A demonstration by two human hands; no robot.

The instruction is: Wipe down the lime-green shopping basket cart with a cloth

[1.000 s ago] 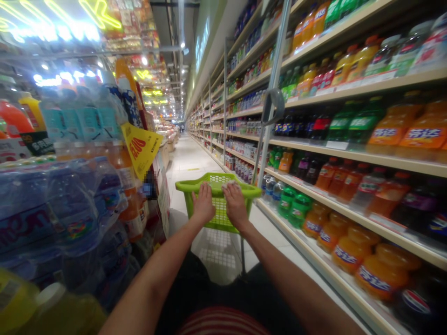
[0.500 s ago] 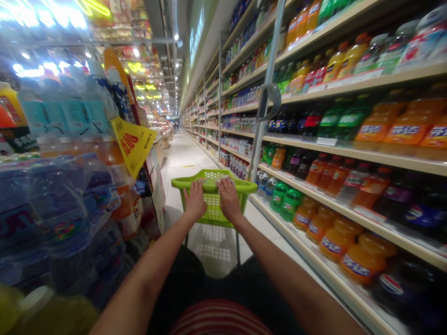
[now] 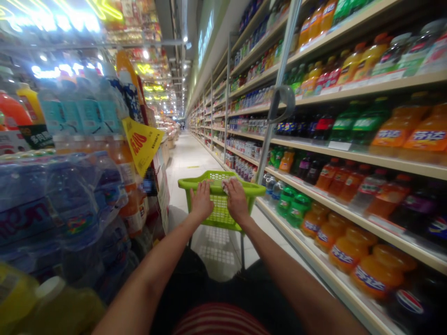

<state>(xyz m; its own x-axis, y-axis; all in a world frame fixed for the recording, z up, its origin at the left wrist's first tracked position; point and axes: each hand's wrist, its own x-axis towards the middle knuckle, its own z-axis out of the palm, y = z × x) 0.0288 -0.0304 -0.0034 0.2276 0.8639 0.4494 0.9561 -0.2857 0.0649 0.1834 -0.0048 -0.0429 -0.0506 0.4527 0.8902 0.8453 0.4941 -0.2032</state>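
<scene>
left hand (image 3: pixel 202 200) and right hand (image 3: pixel 237 200) rest on a green cart (image 3: pixel 218 190) in a drinks aisle

a shopper's two bare hands lie side by side on the near rim of the cart, palms down, a short stretch of bare rim showing between them. on the left hand, the fingers sit close together, pointing forward over the rim, with the thumb set a little apart on the outer side. on the right hand, the fingers also lie close together over the rim, and a small whitish thing (image 3: pixel 224 186), too blurred to name, shows beside their tips. whether either set of fingers curls tight around the rim cannot be told from this angle.

the cart stands straight ahead of the shopper, directly under the fingers, its basket reaching forward beyond them and its mesh wall hanging below the palms. both forearms stretch out toward it above dark legs and a red striped top (image 3: pixel 220 321).

to the right, shelves (image 3: pixel 324 148) of bottles run far down the aisle. large orange bottles (image 3: pixel 344 253) and green bottles (image 3: pixel 298 209) line the lowest level, near the cart but apart from it. a gray ring (image 3: pixel 275 104) hangs at a metal post (image 3: pixel 287 46). to the left, wrapped water packs (image 3: pixel 75 200) are stacked beneath blue-labelled bottles (image 3: pixel 89 109), beside a yellow price sign (image 3: pixel 142 145). pale floor tiles (image 3: pixel 179 153) stretch ahead under bright lights.
</scene>
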